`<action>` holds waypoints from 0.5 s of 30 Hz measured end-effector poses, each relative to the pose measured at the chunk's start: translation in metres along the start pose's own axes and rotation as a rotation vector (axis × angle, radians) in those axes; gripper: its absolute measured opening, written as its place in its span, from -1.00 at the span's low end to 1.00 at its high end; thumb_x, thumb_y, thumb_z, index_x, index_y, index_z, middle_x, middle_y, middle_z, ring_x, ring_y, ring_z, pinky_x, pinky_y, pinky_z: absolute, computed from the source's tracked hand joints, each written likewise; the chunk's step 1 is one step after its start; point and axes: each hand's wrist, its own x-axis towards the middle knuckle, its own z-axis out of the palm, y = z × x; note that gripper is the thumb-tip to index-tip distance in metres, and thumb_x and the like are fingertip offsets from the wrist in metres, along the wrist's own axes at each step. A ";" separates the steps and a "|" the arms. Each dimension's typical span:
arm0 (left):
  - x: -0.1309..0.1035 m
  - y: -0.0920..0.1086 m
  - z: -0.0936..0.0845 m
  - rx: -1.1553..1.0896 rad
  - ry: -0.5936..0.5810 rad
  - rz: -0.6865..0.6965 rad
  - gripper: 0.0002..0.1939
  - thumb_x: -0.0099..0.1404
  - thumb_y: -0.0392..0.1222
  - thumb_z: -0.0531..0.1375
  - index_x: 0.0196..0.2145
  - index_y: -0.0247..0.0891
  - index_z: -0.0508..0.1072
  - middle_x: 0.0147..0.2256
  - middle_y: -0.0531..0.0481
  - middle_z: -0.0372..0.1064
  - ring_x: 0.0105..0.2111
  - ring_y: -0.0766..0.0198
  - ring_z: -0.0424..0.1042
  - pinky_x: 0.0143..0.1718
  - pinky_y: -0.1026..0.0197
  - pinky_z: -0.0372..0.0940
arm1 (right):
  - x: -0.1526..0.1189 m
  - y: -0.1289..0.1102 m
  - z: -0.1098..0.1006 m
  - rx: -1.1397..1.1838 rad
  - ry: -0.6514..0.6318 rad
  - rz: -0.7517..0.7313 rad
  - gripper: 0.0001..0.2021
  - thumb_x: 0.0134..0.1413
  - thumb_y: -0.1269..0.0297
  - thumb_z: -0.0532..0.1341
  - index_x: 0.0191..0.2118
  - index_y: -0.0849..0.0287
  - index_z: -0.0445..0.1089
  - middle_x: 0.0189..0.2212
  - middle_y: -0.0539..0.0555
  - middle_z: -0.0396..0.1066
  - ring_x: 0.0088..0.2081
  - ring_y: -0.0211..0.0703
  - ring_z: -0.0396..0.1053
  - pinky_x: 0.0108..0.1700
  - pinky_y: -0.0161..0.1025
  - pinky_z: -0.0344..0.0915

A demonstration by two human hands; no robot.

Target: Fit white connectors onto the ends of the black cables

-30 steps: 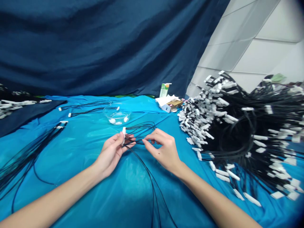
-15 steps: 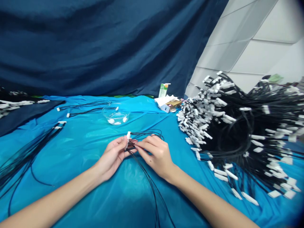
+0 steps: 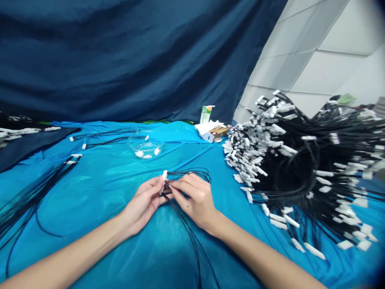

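My left hand (image 3: 146, 202) pinches a white plug connector (image 3: 164, 176) upright between thumb and fingers, near the middle of the blue cloth. Thin black wires (image 3: 192, 171) run from the connector to the right, loop round, and others trail down toward me. My right hand (image 3: 195, 196) is closed close beside it, thumb and forefinger pinched on a black wire just right of the connector. The wire's tip and the connector's lower part are partly hidden by my fingers, so I cannot tell whether that tip sits in the connector.
A clear plastic bowl (image 3: 146, 150) with a few white connectors stands beyond my hands. Wire bundles (image 3: 57, 176) lie at left. A large heap of black wires with white connectors (image 3: 258, 160) fills the right. A small box (image 3: 210, 130) and a green-white carton (image 3: 206, 114) stand behind.
Both hands and the connector sit slightly lower in the view. The right hand's pinch has shifted a little closer to the connector; both grips are kept.
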 end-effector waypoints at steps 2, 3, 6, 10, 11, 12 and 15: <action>0.000 0.000 0.000 0.004 0.007 0.004 -0.82 0.11 -0.23 0.16 -0.34 -0.42 0.34 -0.32 -0.07 0.27 -0.38 0.44 0.29 -0.23 0.27 0.29 | 0.000 0.000 0.000 0.011 -0.010 -0.002 -0.85 0.07 0.39 0.06 -0.40 0.23 0.37 -0.47 0.04 0.34 -0.42 -0.30 0.20 -0.34 -0.31 0.13; 0.000 0.000 0.000 0.007 0.012 0.006 -0.81 0.10 -0.23 0.16 -0.34 -0.42 0.33 -0.31 -0.07 0.27 -0.37 0.43 0.30 -0.23 0.27 0.29 | 0.001 0.001 0.000 0.016 -0.015 -0.002 -0.85 0.07 0.39 0.06 -0.40 0.23 0.36 -0.47 0.03 0.34 -0.42 -0.30 0.20 -0.33 -0.31 0.13; 0.000 0.000 0.000 0.022 0.018 0.007 -0.81 0.08 -0.24 0.18 -0.34 -0.41 0.33 -0.29 -0.07 0.26 -0.35 0.41 0.30 -0.26 0.27 0.30 | 0.000 0.001 0.001 0.021 -0.028 0.002 -0.85 0.07 0.40 0.06 -0.40 0.24 0.36 -0.47 0.03 0.34 -0.42 -0.31 0.18 -0.33 -0.31 0.12; 0.000 0.001 0.000 0.031 0.029 0.001 -0.80 0.08 -0.23 0.19 -0.35 -0.41 0.33 -0.30 -0.07 0.26 -0.37 0.42 0.29 -0.30 0.31 0.30 | 0.000 0.001 0.001 0.024 -0.039 0.003 -0.85 0.07 0.40 0.06 -0.39 0.24 0.36 -0.47 0.03 0.34 -0.42 -0.30 0.17 -0.34 -0.31 0.12; -0.001 0.001 0.000 0.031 0.033 0.000 -0.80 0.08 -0.24 0.19 -0.35 -0.41 0.33 -0.30 -0.07 0.26 -0.37 0.42 0.29 -0.32 0.32 0.30 | 0.001 0.001 0.001 0.026 -0.040 0.003 -0.85 0.07 0.40 0.06 -0.39 0.24 0.37 -0.47 0.03 0.34 -0.42 -0.30 0.17 -0.34 -0.31 0.12; -0.001 0.001 0.000 0.029 0.036 0.002 -0.81 0.07 -0.25 0.19 -0.35 -0.41 0.33 -0.32 -0.06 0.26 -0.38 0.43 0.29 -0.33 0.33 0.30 | 0.001 0.001 0.001 0.028 -0.040 0.003 -0.85 0.07 0.41 0.06 -0.39 0.24 0.37 -0.47 0.03 0.34 -0.42 -0.30 0.17 -0.34 -0.31 0.12; -0.001 0.001 0.000 0.019 0.033 0.005 -0.81 0.07 -0.26 0.19 -0.36 -0.42 0.33 -0.37 -0.03 0.25 -0.40 0.44 0.27 -0.35 0.33 0.30 | 0.002 0.001 0.000 0.039 -0.041 -0.003 -0.86 0.06 0.42 0.06 -0.39 0.25 0.36 -0.47 0.03 0.33 -0.42 -0.30 0.17 -0.35 -0.32 0.12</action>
